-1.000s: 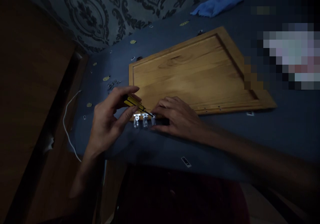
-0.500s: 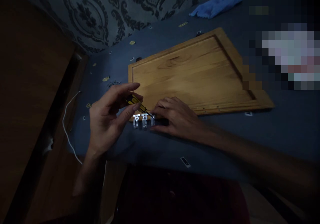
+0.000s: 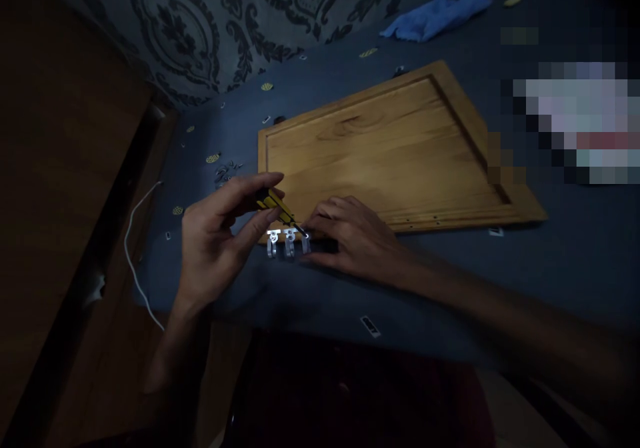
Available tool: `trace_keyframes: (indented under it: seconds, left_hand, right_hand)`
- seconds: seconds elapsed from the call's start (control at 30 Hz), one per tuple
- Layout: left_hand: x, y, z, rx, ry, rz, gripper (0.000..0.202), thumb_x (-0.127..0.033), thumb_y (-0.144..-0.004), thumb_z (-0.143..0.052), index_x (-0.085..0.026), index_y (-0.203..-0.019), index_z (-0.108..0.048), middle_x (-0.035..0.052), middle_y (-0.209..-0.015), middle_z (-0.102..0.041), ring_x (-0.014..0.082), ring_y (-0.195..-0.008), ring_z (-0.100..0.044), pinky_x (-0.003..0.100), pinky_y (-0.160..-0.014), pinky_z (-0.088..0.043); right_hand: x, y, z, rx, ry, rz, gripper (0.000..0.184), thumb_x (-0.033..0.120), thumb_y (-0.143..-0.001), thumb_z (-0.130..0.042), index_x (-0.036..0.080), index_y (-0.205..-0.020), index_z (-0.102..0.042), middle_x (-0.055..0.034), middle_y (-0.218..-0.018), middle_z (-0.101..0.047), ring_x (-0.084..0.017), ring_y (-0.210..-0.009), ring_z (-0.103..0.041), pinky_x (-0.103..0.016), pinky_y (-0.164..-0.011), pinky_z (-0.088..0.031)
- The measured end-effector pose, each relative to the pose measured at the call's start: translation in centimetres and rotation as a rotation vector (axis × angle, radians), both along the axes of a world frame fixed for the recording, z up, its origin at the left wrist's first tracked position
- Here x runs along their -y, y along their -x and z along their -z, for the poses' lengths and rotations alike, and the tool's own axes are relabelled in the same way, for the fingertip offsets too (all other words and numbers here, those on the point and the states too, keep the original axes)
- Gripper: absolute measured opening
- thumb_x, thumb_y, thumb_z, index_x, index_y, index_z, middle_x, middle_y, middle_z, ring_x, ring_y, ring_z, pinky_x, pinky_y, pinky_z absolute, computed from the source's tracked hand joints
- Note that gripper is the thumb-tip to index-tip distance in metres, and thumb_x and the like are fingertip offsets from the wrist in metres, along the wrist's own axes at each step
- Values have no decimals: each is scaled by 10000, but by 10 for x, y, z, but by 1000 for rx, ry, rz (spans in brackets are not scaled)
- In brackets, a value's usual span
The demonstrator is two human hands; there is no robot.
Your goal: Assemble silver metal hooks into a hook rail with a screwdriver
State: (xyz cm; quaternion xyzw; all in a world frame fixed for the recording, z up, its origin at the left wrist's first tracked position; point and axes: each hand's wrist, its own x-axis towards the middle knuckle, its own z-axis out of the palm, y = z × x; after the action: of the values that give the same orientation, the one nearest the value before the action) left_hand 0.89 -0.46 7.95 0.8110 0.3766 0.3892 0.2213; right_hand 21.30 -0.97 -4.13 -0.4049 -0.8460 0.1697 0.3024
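The long yellow-and-black screwdriver (image 3: 283,212) gripped by the left hand (image 3: 216,238) has tipped a bit steeper, and I see the right hand (image 3: 357,235) still pinching a curved silver metal clip (image 3: 307,244).

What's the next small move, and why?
Probably a slight turn of the screwdriver by the left hand: the tool's tip appears to meet the rightmost metal fitting at the wooden board's edge, which the right hand seems to steady.

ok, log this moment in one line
left hand: holding yellow-and-black screwdriver | tip: at rightmost silver metal hook | right hand: at that hook | brown rectangular wooden panel: three such hooks along near edge
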Motion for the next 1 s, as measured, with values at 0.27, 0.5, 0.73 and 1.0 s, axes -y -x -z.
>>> trace_keyframes:
  seconds: [0.27,0.5,0.73,1.0]
  left_hand:
    - [4,-4,10,-13,-119,-40,230,-198,-871,-821,-252,-1084,-751,-12,-943,-737,136,-867,-693,265,-740,-599]
    - [0,-1,6,61,14,-27,264,-195,-885,-807,-254,-1134,-739,1,-972,-779,155,-869,-768,284,-767,-671]
    - [-2,3,2,74,148,84,298,-135,-911,-768,-233,-1188,-718,2,-1038,-784,148,-984,-780,245,-875,-665]
    - [6,-1,-7,141,-4,-28,255,-121,-924,-743,-262,-1136,-727,-10,-1010,-759,163,-967,-766,299,-844,-669]
  right_hand:
    - [-1,0,3,-12,-13,-5,490,597,-888,-722,212,-1190,-732,-74,-1004,-679,-257,-961,-579,-380,-821,-379]
    - [0,0,1,2,-1,-2,462,561,-870,-760,186,-1138,-735,-73,-1009,-681,-257,-972,-585,-388,-841,-383]
    - [1,0,-1,2,12,0,444,569,-893,-730,190,-1124,-729,-73,-1009,-683,-253,-966,-585,-391,-844,-388]
    - [1,0,-2,-14,9,1,443,595,-904,-704,191,-1082,-738,-68,-983,-672,-243,-945,-570,-384,-837,-382]
